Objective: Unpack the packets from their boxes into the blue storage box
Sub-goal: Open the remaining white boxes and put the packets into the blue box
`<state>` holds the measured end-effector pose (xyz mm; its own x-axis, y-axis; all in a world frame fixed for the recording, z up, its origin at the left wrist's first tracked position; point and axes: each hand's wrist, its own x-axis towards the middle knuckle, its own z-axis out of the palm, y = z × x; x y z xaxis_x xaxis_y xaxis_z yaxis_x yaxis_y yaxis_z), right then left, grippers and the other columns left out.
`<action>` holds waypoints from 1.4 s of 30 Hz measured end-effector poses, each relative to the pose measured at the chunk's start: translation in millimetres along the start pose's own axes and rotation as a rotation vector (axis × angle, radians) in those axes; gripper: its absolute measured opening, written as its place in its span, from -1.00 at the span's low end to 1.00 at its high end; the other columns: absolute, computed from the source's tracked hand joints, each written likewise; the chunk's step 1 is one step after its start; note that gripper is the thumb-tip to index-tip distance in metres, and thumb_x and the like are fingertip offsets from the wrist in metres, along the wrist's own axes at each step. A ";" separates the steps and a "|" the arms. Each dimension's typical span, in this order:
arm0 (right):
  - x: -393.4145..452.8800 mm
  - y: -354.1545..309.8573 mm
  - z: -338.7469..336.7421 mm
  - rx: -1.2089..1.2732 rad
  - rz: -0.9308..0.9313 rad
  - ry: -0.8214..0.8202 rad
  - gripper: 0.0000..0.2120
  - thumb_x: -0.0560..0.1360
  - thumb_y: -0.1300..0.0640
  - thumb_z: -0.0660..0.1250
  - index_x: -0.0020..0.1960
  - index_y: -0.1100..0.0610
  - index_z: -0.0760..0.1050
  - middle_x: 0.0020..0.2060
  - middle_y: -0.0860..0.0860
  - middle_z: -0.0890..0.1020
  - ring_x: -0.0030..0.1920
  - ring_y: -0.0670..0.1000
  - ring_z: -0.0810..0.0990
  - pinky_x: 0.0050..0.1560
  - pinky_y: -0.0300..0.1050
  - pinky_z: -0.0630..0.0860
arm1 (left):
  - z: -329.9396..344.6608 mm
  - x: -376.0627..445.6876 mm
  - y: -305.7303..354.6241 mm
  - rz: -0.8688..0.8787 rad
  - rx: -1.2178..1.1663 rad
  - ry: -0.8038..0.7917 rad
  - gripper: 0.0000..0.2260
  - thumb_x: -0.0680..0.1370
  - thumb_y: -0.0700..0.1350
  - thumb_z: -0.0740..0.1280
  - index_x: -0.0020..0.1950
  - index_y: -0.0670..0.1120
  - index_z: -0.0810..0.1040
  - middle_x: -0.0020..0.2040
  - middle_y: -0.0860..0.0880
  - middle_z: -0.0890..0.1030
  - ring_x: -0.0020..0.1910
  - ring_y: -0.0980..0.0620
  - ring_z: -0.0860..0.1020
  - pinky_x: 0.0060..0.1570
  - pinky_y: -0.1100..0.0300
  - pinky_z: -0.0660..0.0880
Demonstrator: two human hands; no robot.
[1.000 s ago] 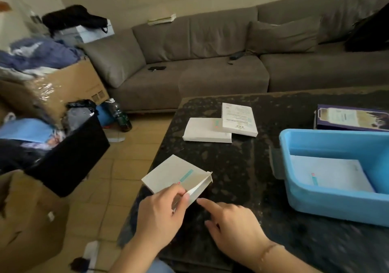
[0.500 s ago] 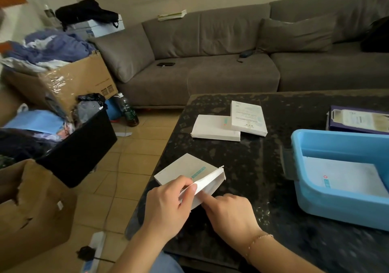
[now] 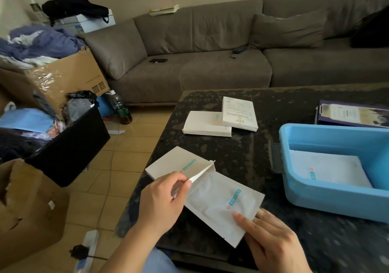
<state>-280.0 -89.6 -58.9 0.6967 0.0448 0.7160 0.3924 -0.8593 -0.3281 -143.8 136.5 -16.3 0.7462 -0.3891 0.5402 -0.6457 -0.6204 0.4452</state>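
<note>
While the blue storage box [image 3: 328,190] sits at table [image 3: 242,150] right w/ one packet in it, I see left hand [image 3: 162,203] pinching the open box [image 3: 179,164] flap, right hand [image 3: 271,237] pinching packet [image 3: 221,201], half out.

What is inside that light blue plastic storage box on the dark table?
The light blue plastic storage box holds one flat white packet lying on its floor. The near wall hides the front strip of the floor, and the right part is out of frame.
</note>
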 end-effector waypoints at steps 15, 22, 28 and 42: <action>3.8 21.5 -118.0 0.425 0.083 -0.058 -0.72 0.50 0.08 0.42 0.17 0.15 0.65 0.25 -0.03 0.62 0.19 0.00 0.64 0.17 -0.13 0.57 | -3.2 71.1 92.1 -0.065 -0.434 -0.476 -0.69 0.47 0.21 0.34 0.12 0.11 0.62 0.07 0.25 0.64 0.14 0.25 0.57 0.18 0.23 0.53; 18.8 11.5 -147.2 0.789 0.348 0.042 -0.78 0.51 0.03 0.43 0.14 -0.10 0.66 0.06 -0.05 0.71 0.07 -0.01 0.69 0.02 -0.08 0.63 | 21.6 126.0 158.3 -0.076 -0.642 -1.473 -0.77 0.59 -0.21 0.35 0.24 -0.15 0.61 0.16 -0.10 0.66 0.13 -0.08 0.64 0.17 0.02 0.57; 24.4 18.5 -156.2 1.077 0.879 0.457 -0.36 0.21 -0.26 0.52 0.23 -0.05 0.58 -0.04 0.18 0.72 -0.03 0.17 0.71 -0.13 -0.05 0.64 | 39.7 121.3 180.1 -0.496 -1.171 -0.995 -0.74 0.52 -0.19 0.37 0.20 -0.17 0.62 0.17 -0.16 0.66 0.14 -0.11 0.65 0.12 0.03 0.59; 93.6 99.5 -233.2 0.477 0.854 -0.118 -0.75 0.43 0.27 0.45 0.09 0.09 0.59 -0.15 0.07 0.73 -0.18 0.09 0.73 -0.21 0.07 0.65 | 54.7 157.0 216.1 -0.417 -1.148 -0.475 -0.76 0.54 -0.09 0.40 0.20 -0.02 0.55 0.01 -0.06 0.69 0.00 -0.01 0.67 -0.15 0.11 0.58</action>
<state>-315.8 -289.8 119.1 0.9039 -0.4228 0.0650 -0.0875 -0.3315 -0.9394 -157.3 -95.9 125.7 0.7537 -0.6570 0.0171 0.0528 0.0865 0.9949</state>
